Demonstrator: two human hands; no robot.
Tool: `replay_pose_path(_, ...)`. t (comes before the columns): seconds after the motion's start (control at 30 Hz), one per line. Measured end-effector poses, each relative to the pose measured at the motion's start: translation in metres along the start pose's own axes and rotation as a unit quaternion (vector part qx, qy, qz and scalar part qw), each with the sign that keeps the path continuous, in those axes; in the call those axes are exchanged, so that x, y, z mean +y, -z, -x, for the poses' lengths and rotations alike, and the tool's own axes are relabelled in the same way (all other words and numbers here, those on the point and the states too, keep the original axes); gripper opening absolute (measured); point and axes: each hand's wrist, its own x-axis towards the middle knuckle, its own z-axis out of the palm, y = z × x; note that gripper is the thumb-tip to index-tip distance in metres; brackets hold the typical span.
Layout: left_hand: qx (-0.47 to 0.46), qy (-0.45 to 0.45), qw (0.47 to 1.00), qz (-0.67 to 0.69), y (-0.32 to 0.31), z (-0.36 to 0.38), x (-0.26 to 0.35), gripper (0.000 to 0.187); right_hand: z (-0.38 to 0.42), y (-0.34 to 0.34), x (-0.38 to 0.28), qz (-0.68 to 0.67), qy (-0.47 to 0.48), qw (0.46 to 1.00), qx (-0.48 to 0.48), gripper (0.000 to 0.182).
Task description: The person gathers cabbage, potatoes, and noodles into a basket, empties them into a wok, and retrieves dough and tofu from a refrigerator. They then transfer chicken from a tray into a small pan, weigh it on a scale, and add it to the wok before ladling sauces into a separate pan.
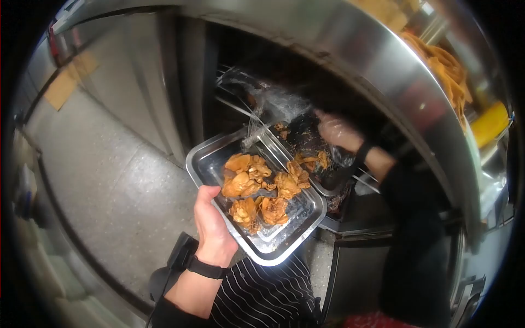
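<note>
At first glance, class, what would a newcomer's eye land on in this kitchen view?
First, the steel tray of golden-brown fried pieces at centre, gripped at its near edge by the left hand. Next, the gloved right hand, reaching into a darker tray under the steel counter.

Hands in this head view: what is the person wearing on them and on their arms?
The left hand is bare, with a black wristband and a dark pushed-up sleeve. The right hand wears a thin clear plastic glove, a black wristband and a long black sleeve.
</note>
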Motion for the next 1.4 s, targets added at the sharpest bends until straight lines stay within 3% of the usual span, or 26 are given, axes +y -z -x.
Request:
replay_pose_path(0.07, -0.014, -0.003, 1.0, 0.004, 0.003, -0.002, -0.002, 0.047, -0.021, 0.003, 0.025, -0.183, -0.099, 0.978, 0.033, 0.047)
replay_pose_path(0.1, -0.024, -0.005, 1.0, 0.008, 0.006, -0.004, -0.002, 0.047, -0.028, 0.008, 0.033, -0.199, -0.116, 0.971, 0.063, 0.045)
replay_pose_path(0.47, -0.043, 0.02, 0.998, 0.032, 0.009, -0.007, -0.002, 0.049, -0.042, 0.027, 0.066, -0.04, -0.132, 0.988, 0.073, 0.027)
replay_pose_path(0.97, -0.058, 0.028, 0.997, 0.038, 0.019, -0.013, -0.005, 0.054, -0.07, 0.031, 0.078, -0.062, -0.135, 0.987, 0.062, 0.027)
replay_pose_path(1.07, -0.001, 0.035, 0.999, 0.017, 0.016, -0.006, -0.006, 0.054, -0.07, 0.032, 0.073, -0.06, -0.136, 0.987, 0.061, 0.027)
replay_pose_path(1.23, -0.068, 0.061, 0.994, 0.06, 0.017, -0.016, 0.004, 0.053, -0.073, 0.036, 0.08, -0.062, -0.145, 0.986, 0.055, 0.028)
replay_pose_path(1.4, 0.01, 0.02, 0.999, 0.027, 0.019, -0.011, -0.009, 0.05, -0.067, 0.034, 0.072, -0.066, -0.145, 0.986, 0.052, 0.028)
